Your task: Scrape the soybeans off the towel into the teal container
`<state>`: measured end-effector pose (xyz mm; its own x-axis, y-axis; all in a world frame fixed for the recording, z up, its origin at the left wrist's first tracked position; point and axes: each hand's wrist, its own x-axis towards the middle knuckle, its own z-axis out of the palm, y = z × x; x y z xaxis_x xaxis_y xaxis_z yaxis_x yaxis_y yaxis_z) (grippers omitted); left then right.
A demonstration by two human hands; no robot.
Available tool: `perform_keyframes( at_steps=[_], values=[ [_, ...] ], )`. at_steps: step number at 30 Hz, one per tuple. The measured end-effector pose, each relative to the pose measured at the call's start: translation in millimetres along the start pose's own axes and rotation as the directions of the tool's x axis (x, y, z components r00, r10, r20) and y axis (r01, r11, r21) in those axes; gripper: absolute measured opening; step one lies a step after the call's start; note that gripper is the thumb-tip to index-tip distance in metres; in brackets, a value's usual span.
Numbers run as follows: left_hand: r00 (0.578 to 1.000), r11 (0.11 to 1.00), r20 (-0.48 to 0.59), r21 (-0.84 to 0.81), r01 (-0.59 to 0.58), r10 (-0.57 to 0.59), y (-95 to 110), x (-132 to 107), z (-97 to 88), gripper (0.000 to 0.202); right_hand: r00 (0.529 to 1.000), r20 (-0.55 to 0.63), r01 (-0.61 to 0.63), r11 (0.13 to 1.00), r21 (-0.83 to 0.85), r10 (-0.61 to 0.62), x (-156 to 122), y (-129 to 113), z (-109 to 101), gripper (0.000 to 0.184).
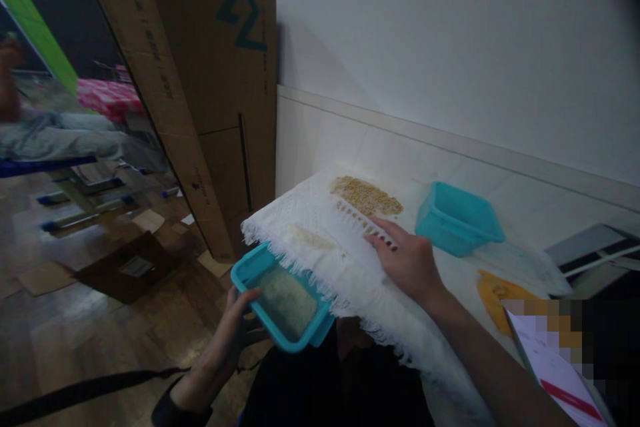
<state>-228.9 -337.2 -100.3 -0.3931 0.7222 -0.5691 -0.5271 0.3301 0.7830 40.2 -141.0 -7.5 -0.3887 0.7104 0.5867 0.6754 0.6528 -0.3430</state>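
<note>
My left hand (237, 320) grips the rim of a blue plastic tub (239, 275), held tilted just below the table's fringed edge. Pale, rice-like grain (290, 299) lies inside the tub. My right hand (407, 260) is closed on a white piece with a row of holes along its edge (359, 219), held low over the white cloth (405, 320). Between that piece and the cloth's edge lies a little pale grain (315, 238). Just beyond it is a spread of yellowish beans or kernels (365, 195).
A second blue tub (457, 220) stands on the table near the wall. Right of it are an orange item (505, 293) and printed paper (555, 360). A tall cardboard box (215, 80) stands at left. An opened carton (130, 267) lies on the floor; another person's legs (65, 137) show beyond.
</note>
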Motion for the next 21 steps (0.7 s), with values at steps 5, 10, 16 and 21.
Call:
perform_keyframes(
  at_steps=[5,10,16,21],
  values=[
    [0.999,1.0,0.039,0.024,-0.009,0.008,-6.4,-3.0,-1.6,0.068,0.932,-0.094,-0.318,0.912,0.259,0.351,1.9,37.6,-14.5,0.063],
    [0.999,0.999,0.041,0.033,0.007,-0.008,-9.0,-2.4,-0.6,0.074,0.849,-0.143,-0.443,0.833,0.331,0.508,-12.9,40.0,-28.5,0.067],
    [0.999,0.999,0.026,0.033,0.033,-0.034,-5.9,-3.4,1.9,0.066,0.844,-0.022,-0.488,0.784,0.384,0.536,-48.5,18.1,-42.1,0.056],
    [0.999,0.999,0.035,0.023,0.025,-0.026,-6.1,-5.1,3.0,0.064,0.845,-0.08,-0.481,0.817,0.318,0.529,-37.9,40.0,-41.5,0.058]
  ],
)
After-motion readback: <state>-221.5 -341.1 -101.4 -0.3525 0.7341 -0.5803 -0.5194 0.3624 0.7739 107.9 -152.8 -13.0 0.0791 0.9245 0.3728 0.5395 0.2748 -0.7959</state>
